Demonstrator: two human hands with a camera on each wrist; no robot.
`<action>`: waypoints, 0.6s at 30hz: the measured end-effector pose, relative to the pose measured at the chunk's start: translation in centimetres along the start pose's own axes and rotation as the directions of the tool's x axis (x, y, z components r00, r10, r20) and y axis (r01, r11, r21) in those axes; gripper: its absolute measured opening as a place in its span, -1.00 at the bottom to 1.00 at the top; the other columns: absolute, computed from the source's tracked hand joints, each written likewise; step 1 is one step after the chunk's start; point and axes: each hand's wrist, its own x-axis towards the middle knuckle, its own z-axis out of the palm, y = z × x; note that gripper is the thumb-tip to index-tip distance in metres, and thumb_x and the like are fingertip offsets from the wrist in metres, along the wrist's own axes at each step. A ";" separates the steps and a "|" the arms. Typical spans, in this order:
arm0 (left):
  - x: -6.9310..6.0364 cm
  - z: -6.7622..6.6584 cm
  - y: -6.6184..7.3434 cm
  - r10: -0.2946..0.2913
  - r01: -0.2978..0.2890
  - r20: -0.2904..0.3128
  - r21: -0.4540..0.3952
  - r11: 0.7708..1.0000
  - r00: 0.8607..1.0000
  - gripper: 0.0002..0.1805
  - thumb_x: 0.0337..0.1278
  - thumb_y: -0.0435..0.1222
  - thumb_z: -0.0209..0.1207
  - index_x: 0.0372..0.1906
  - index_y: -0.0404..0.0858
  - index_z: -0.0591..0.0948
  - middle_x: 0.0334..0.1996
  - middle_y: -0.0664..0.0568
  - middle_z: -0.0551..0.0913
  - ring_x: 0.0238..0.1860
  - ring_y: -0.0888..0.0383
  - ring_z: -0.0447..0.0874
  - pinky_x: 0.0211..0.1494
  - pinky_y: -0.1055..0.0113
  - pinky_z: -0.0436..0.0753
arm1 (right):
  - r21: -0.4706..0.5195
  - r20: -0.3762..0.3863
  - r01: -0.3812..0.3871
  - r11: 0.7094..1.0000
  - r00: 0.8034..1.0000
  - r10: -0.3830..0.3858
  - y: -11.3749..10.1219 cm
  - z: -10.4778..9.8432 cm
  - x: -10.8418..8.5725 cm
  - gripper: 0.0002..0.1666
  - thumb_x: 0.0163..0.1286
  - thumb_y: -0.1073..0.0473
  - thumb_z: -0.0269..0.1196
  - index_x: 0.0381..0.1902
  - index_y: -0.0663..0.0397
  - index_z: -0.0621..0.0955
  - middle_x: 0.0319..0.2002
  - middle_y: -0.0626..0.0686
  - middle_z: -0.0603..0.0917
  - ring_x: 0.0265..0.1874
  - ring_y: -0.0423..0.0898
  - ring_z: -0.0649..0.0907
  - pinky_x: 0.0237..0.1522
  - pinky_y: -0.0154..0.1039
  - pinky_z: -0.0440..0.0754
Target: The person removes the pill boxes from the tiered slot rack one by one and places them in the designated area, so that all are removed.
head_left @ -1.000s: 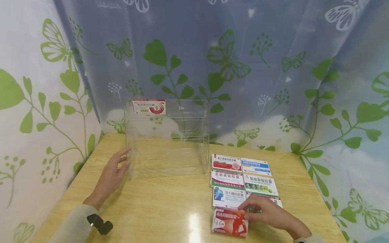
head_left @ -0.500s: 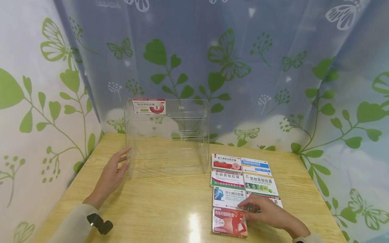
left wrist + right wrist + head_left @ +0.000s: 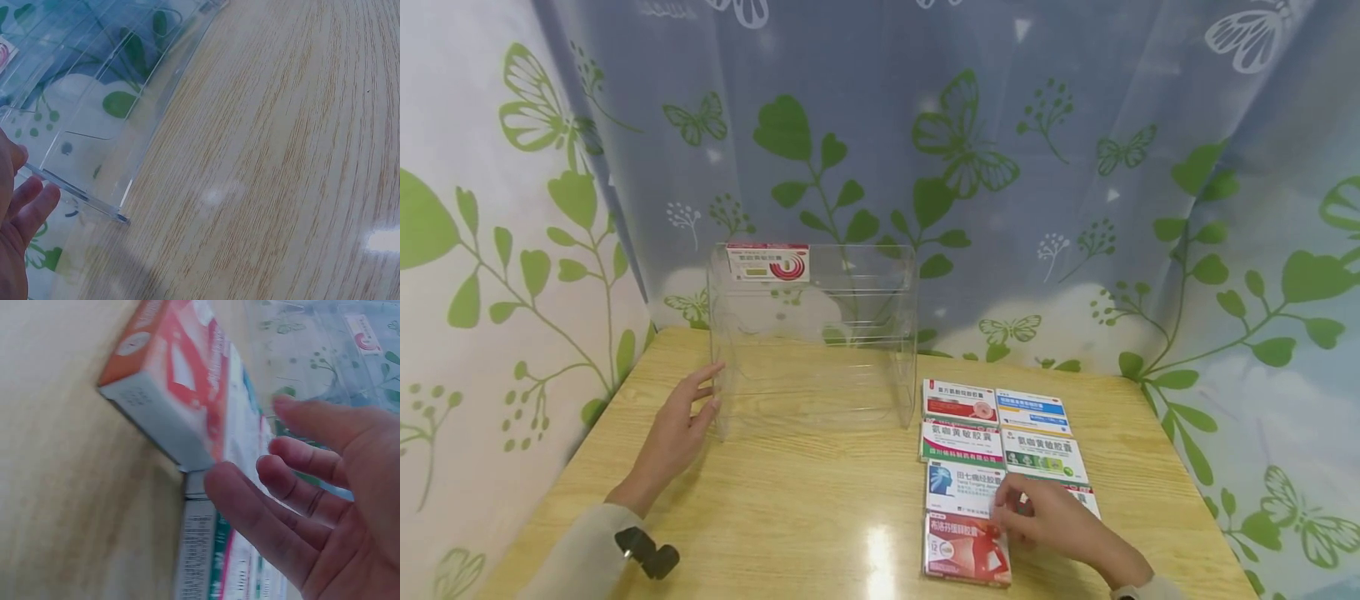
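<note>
A clear acrylic display rack [image 3: 820,400] stands at the table's back left. On its top tier, at the left, sits a white-and-red medicine box [image 3: 767,264]. My left hand [image 3: 673,442] holds the rack's left side panel by its front edge; in the left wrist view, digits lie on both sides of that edge. My right hand [image 3: 1052,525] hovers by the upper right corner of a red medicine box [image 3: 966,550], its fingers loosely bent and spread [image 3: 306,506], gripping nothing. Partly hidden under that hand is a red-edged box [image 3: 1081,497].
Several more medicine boxes lie in two columns right of the rack, among them a white-and-red one [image 3: 958,402], a blue-and-white one [image 3: 1033,412] and one with a blue head print [image 3: 962,489]. A patterned curtain [image 3: 880,125] bounds the wooden table [image 3: 805,517].
My right hand has come off the red box and shifted slightly up. The box, a little raised at first, now lies flat. My left hand and the rack stay put.
</note>
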 end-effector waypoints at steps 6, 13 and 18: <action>0.0 0.0 -0.1 -0.006 0.006 -0.001 -0.010 1.000 1.000 -0.36 0.69 -0.44 0.05 0.71 -0.16 0.26 0.56 -0.43 0.34 0.35 -0.49 0.57 0.16 -0.42 0.77 | 0.006 -0.086 0.028 1.000 0.996 -0.028 -1.0 -2.2 1.3 -0.67 0.64 0.04 0.33 0.14 0.16 0.68 -0.16 0.08 0.76 -0.48 -0.16 0.73 -0.48 -0.26 0.81; -0.1 0.0 -0.1 -0.018 0.018 -0.005 -0.003 1.000 1.000 -0.37 0.72 -0.40 0.04 0.72 -0.10 0.27 0.57 -0.39 0.35 0.37 -0.46 0.58 0.16 -0.42 0.77 | -0.062 -0.262 0.121 0.991 0.956 -0.133 -3.4 -5.6 3.7 -0.70 0.68 0.10 0.29 0.18 0.17 0.70 -0.13 0.12 0.79 -0.33 -0.09 0.80 -0.35 -0.19 0.88; 0.0 0.0 -0.1 -0.016 0.016 -0.008 -0.003 1.000 1.000 -0.37 0.71 -0.41 0.05 0.71 -0.11 0.27 0.56 -0.40 0.36 0.36 -0.47 0.58 0.15 -0.42 0.77 | -0.113 -0.366 0.155 0.981 0.912 -0.186 -5.4 -7.8 6.1 -0.70 0.69 0.12 0.28 0.21 0.14 0.69 -0.04 0.14 0.79 -0.16 0.04 0.81 -0.25 -0.24 0.89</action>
